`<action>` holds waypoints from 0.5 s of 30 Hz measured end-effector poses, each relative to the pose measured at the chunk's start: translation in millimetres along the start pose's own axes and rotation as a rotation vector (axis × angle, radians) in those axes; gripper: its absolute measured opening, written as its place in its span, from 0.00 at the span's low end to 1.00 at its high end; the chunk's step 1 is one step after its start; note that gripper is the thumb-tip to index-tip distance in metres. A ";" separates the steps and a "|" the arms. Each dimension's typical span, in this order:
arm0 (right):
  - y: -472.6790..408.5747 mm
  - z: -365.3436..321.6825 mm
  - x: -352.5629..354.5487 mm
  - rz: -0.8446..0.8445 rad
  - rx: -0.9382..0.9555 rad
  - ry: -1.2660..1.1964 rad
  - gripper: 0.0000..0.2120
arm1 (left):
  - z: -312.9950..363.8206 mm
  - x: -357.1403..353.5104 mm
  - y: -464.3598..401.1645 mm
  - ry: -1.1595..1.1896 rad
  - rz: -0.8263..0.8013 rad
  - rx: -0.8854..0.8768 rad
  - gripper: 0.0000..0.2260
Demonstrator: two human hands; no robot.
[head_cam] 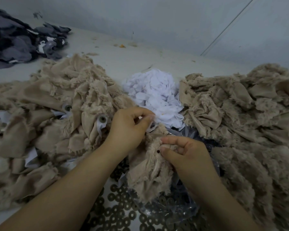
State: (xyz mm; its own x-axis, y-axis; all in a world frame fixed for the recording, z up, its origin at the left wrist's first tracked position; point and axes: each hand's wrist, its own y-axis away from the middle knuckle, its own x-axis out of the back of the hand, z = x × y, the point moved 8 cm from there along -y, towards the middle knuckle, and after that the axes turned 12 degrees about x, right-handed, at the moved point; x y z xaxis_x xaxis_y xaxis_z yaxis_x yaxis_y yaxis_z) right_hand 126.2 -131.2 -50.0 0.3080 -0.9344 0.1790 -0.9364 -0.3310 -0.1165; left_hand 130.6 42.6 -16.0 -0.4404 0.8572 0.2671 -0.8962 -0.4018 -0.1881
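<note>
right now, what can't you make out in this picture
1. Head view: the small part that the left hand pinches is mostly covered by its own fingers.
2. Head view: the dark dot on the plush piece gripped by the right hand is too small to identify.
3. Head view: the plastic bag has its contents hidden under the plush piece and right hand.
4. Head view: the dark cloth pile is blurred and cut off by the left edge.

Pale table under tan fur piles, white scraps, a grey cloth heap, dark washers.

Both hands, left hand; right hand, pinch beige plush piece.
</note>
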 end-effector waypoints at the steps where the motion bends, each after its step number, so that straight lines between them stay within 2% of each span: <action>1: 0.0 0.5 -0.5 -0.004 -0.006 -0.002 0.08 | 2.3 4.8 -0.2 0.040 0.050 0.004 0.07; 3: 0.0 1.1 -1.8 -0.008 -0.017 0.009 0.08 | 7.7 13.9 -0.3 0.113 0.140 -0.014 0.06; 5: -0.4 1.4 -1.1 0.004 -0.009 0.027 0.08 | 9.3 14.3 -0.6 0.123 0.135 -0.010 0.08; 9: -1.3 3.8 1.0 0.024 0.013 0.034 0.08 | -8.2 -16.2 3.7 0.260 -0.160 0.209 0.11; 10: -1.2 4.6 0.9 0.022 0.015 0.032 0.08 | -12.6 -21.3 4.6 0.258 -0.175 0.240 0.11; 15: -0.7 6.2 1.0 0.014 0.006 0.072 0.08 | -18.3 -0.1 -8.4 0.022 0.104 0.187 0.10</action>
State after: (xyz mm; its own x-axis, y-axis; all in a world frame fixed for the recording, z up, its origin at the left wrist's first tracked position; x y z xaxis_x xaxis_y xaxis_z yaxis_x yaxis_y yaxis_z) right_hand 128.2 -132.8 -55.7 0.2823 -0.9270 0.2469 -0.9394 -0.3193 -0.1248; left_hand 139.2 51.7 -31.7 -0.5318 0.8137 0.2345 -0.8411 -0.5399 -0.0341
